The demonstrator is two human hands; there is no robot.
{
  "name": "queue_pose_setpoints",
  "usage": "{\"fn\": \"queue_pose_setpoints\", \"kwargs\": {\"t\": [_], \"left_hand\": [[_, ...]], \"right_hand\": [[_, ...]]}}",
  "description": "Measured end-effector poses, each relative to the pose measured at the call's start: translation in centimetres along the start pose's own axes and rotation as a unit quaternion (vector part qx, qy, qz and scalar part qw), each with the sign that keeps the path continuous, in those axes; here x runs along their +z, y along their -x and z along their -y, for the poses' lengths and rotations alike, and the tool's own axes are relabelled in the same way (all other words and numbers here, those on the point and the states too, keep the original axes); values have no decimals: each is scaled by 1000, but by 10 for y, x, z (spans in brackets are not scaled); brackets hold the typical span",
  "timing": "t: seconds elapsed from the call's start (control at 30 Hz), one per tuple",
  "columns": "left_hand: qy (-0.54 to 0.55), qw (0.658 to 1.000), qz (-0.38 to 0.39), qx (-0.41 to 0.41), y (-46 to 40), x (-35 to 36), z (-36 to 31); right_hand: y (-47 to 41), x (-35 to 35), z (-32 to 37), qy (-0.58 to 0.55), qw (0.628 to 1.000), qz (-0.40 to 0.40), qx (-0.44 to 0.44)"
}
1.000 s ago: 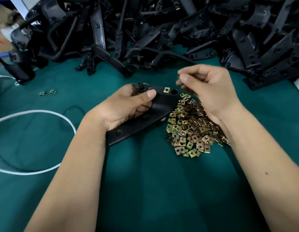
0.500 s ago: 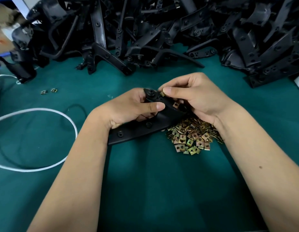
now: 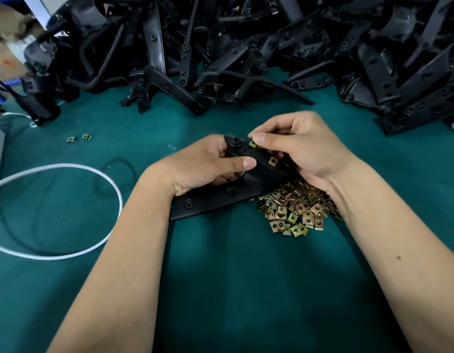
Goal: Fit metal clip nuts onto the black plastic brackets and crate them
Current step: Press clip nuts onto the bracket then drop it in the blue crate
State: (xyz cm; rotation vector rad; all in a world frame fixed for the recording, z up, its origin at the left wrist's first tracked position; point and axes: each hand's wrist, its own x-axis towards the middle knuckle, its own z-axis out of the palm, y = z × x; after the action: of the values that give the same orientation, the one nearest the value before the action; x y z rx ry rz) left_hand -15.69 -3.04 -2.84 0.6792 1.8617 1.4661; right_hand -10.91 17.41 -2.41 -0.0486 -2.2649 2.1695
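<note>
Left hand (image 3: 208, 166) gripping the black bracket (image 3: 221, 197); right hand (image 3: 297, 146) pinching a clip nut (image 3: 252, 143) against it

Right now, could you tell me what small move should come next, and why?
Probably push the clip nut fully onto the bracket edge: the right hand pinches it there, the left hand grips the bracket, and another nut already sits further along.

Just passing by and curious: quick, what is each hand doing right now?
Left hand: grips the black bracket.
Right hand: pinches a clip nut at the bracket's end.
</note>
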Motion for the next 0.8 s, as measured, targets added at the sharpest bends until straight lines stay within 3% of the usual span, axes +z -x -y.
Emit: {"fn": "queue_pose_setpoints", "kwargs": {"t": [0.3,0.6,0.7,0.8], "left_hand": [[-57,998,-15,-7,-1,4,-2],[-39,998,-36,21,-4,6,1],[30,996,-69,37,-8,8,2],[23,989,-130,59,-12,14,2]], "right_hand": [[-3,-3,2,49,998,21,-15],[-1,1,7,57,998,22,-12],[2,4,4,57,998,14,-18],[2,6,-1,112,992,-4,-54]]}}
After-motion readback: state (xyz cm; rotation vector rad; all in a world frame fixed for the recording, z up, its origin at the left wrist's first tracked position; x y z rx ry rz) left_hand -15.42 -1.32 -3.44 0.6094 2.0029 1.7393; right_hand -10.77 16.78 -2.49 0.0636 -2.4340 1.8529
